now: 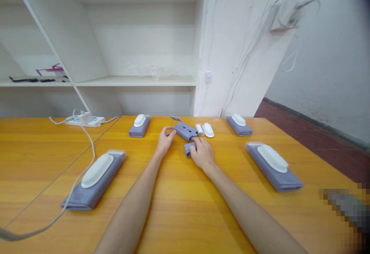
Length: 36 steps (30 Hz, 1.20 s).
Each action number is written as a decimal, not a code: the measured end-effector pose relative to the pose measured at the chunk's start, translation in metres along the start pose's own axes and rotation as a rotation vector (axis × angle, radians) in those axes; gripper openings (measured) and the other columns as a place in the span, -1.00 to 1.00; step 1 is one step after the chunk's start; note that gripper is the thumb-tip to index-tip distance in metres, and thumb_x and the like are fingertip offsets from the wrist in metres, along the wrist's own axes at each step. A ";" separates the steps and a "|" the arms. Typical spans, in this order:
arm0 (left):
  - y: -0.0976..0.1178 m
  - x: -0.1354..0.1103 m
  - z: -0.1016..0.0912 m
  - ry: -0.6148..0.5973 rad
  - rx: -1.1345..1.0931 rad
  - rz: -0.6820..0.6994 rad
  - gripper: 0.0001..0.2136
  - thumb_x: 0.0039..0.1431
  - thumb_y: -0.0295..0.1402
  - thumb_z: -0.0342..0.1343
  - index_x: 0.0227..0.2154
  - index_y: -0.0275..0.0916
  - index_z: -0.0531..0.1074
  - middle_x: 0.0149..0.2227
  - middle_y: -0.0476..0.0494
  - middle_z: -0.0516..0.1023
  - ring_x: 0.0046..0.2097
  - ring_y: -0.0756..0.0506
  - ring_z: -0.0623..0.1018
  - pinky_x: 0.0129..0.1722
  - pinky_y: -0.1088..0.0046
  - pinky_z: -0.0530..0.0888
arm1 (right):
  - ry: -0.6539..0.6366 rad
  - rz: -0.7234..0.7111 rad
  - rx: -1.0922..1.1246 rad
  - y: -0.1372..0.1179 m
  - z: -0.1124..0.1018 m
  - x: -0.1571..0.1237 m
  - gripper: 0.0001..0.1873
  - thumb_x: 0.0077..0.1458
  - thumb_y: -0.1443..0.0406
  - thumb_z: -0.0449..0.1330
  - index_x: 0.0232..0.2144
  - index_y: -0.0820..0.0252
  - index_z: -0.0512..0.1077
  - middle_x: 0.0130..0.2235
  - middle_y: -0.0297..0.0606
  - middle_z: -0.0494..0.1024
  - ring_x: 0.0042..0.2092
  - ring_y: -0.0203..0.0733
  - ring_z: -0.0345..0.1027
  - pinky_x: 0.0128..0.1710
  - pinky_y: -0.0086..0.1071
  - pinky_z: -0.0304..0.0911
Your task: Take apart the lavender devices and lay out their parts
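My left hand [164,140] reaches over the orange table [179,200], fingers pinched on something small and thin beside an opened purple device body [185,131]. A few thin wires show at that body's far end. My right hand [202,153] rests curled over a small purple part [187,148] just below the body. Two white oval pieces [205,129] lie to the right of the body.
Several closed purple devices with white oval tops lie around: near left [95,179], near right [273,165], far left [139,125], far right [239,125]. A white power strip [85,120] with a cable sits at the back left. White shelves stand behind.
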<state>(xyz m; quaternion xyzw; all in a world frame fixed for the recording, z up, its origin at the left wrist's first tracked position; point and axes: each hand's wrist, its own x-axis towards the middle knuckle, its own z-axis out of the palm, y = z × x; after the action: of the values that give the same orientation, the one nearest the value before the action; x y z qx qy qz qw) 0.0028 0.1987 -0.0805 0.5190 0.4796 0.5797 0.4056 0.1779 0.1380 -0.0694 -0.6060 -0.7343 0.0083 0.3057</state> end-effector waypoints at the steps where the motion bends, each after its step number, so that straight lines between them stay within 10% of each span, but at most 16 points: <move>1: 0.000 0.000 0.000 -0.005 0.011 0.010 -0.67 0.00 -0.16 0.16 -0.22 -0.23 0.34 -0.68 0.19 0.13 -0.67 0.14 0.10 -0.67 0.64 -0.02 | 0.000 0.002 -0.001 0.000 0.000 0.000 -0.63 0.11 0.30 -0.02 -0.06 0.22 0.39 -0.08 -0.11 0.45 -0.05 -0.06 0.27 -0.03 -0.32 0.08; 23: 0.005 -0.005 0.005 0.005 0.158 0.174 -0.68 -0.07 -0.16 0.23 -0.32 -0.27 0.42 -0.69 0.15 0.22 -0.62 0.09 0.19 -0.61 0.58 0.09 | 0.210 0.032 0.035 0.002 0.004 0.002 -0.60 0.19 0.10 -0.01 -0.06 0.21 0.36 -0.08 -0.06 0.44 -0.04 -0.02 0.26 -0.09 -0.23 0.13; 36: 0.005 -0.013 0.010 0.015 0.672 0.655 -0.83 0.05 -0.22 0.19 -0.30 -0.16 0.49 -0.33 -0.07 0.48 -0.32 -0.03 0.44 -0.28 0.45 0.36 | 0.289 0.215 0.797 0.020 0.007 0.016 -0.57 0.11 0.03 0.03 -0.19 0.20 0.48 -0.22 -0.21 0.56 -0.18 -0.12 0.38 -0.12 -0.30 0.23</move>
<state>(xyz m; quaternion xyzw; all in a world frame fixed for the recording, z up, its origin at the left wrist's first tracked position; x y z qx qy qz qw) 0.0144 0.1864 -0.0788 0.7413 0.4548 0.4935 0.0073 0.1911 0.1600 -0.0762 -0.5086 -0.5561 0.2381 0.6127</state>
